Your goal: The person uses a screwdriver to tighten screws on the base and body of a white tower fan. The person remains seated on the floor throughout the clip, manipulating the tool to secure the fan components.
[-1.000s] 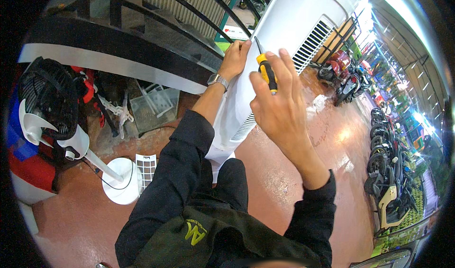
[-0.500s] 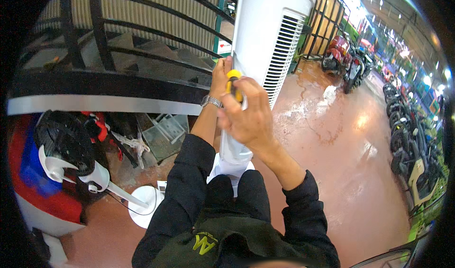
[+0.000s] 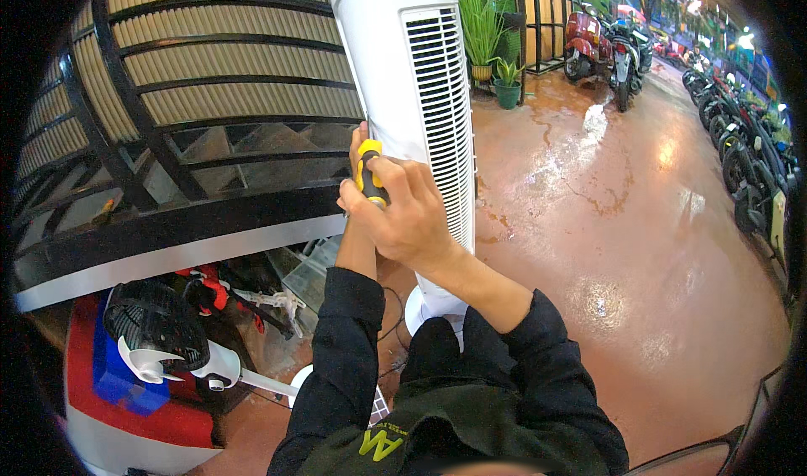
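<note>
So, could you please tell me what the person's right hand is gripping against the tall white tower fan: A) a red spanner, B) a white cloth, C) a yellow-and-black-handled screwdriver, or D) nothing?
C: the right hand is closed round a yellow-and-black screwdriver handle beside the tall white tower fan.

Tower fan (image 3: pixel 420 97) on reddish floor (image 3: pixel 605 249)

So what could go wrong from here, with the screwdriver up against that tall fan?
The right hand grips the yellow-and-black screwdriver against the white tower fan; a slip could scratch the casing or jab the left hand, which sits right behind the tool. The fan is tall on a small base, so hard pushing might tip it.
</note>
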Demonstrator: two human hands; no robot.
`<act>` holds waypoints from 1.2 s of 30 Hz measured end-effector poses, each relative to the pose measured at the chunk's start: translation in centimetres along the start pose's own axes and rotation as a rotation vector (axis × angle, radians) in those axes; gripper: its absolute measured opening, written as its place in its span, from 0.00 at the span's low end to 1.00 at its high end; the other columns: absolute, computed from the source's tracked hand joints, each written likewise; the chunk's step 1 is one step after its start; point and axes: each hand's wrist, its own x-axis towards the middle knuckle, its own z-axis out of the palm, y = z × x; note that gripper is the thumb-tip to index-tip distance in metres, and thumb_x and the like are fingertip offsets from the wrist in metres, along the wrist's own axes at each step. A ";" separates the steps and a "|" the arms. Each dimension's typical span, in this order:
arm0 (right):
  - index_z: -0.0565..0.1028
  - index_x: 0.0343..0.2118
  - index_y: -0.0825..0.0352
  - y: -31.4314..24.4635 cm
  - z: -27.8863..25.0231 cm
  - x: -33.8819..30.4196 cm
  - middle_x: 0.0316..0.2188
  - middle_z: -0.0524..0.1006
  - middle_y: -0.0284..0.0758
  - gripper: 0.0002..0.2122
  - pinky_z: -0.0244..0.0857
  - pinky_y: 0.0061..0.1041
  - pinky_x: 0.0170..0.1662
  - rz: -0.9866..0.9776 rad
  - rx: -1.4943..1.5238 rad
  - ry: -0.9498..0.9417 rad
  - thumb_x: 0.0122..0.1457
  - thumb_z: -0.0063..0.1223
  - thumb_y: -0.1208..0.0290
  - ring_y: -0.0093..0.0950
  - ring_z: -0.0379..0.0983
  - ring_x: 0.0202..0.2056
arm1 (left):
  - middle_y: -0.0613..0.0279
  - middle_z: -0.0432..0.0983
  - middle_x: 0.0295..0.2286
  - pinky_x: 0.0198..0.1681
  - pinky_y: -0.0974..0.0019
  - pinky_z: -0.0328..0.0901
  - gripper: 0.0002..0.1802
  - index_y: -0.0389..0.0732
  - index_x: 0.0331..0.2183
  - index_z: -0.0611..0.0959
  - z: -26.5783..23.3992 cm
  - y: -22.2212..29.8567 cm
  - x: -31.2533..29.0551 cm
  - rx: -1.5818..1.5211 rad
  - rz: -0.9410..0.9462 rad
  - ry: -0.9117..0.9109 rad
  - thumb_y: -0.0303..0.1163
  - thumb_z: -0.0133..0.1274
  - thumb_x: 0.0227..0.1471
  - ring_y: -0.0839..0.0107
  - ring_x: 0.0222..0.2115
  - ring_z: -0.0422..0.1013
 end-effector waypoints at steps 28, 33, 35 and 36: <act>0.75 0.38 0.56 1.4 1.7 -0.9 0.42 0.70 0.41 0.14 0.68 0.40 0.44 -0.054 0.052 0.036 0.44 0.58 0.68 0.43 0.71 0.42 | 0.48 0.72 0.25 0.32 0.57 0.64 0.22 0.36 0.29 0.71 0.4 -0.1 1.6 0.024 -0.010 0.036 0.47 0.39 0.62 0.57 0.27 0.69; 0.71 0.40 0.61 0.3 0.5 0.9 0.44 0.70 0.42 0.15 0.65 0.45 0.50 -0.075 0.154 -0.025 0.46 0.56 0.73 0.45 0.70 0.45 | 0.48 0.72 0.25 0.32 0.57 0.64 0.22 0.36 0.29 0.71 0.3 -0.2 1.2 0.036 -0.057 0.045 0.47 0.39 0.62 0.57 0.27 0.69; 0.70 0.42 0.63 0.8 0.4 1.1 0.45 0.70 0.42 0.18 0.67 0.42 0.51 -0.177 0.236 -0.093 0.46 0.55 0.77 0.45 0.69 0.49 | 0.48 0.72 0.25 0.32 0.57 0.64 0.22 0.36 0.29 0.71 0.7 -1.5 1.5 -0.012 -0.030 0.088 0.46 0.39 0.62 0.57 0.27 0.69; 0.70 0.42 0.63 1.1 0.9 1.2 0.45 0.71 0.41 0.17 0.67 0.41 0.51 -0.229 0.308 -0.100 0.45 0.55 0.77 0.45 0.69 0.50 | 0.45 0.72 0.26 0.34 0.56 0.64 0.23 0.35 0.29 0.72 1.3 -3.9 1.8 -0.114 0.037 0.160 0.48 0.40 0.61 0.54 0.29 0.70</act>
